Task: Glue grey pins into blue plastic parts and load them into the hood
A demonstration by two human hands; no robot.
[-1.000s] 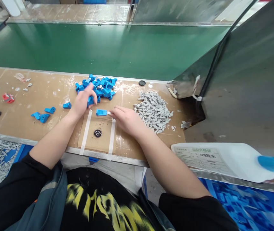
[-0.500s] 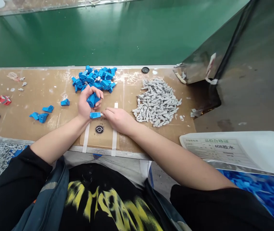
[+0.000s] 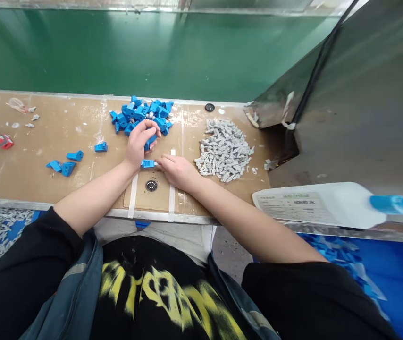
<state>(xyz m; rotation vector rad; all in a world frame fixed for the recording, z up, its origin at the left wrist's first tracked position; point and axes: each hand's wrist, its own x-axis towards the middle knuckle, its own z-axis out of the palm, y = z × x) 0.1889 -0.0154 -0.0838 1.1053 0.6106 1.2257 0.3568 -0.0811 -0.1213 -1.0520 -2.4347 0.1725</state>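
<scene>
My left hand (image 3: 141,144) curls around blue plastic pieces (image 3: 149,142), just in front of a heap of blue pieces (image 3: 136,112). Another blue piece (image 3: 147,164) lies level at the heel of that hand. From its right end a small pale part sticks out, and my right hand (image 3: 176,171) pinches this part with its fingertips. Right of my hands is a pile of grey parts (image 3: 224,151). A round black disc (image 3: 151,185) rests on the cardboard below the hands, between two white tape strips.
Several loose blue pieces (image 3: 68,168) and a red piece (image 3: 3,140) lie to the left. A white bottle (image 3: 314,205) with a blue nozzle lies at the right front edge. A metal panel (image 3: 371,108) rises at the right, and green surface (image 3: 145,56) spans the back.
The view has shifted, bringing the bottle's blue nozzle into sight. Both hands keep nearly the same hold; the left fingers curl over more.
</scene>
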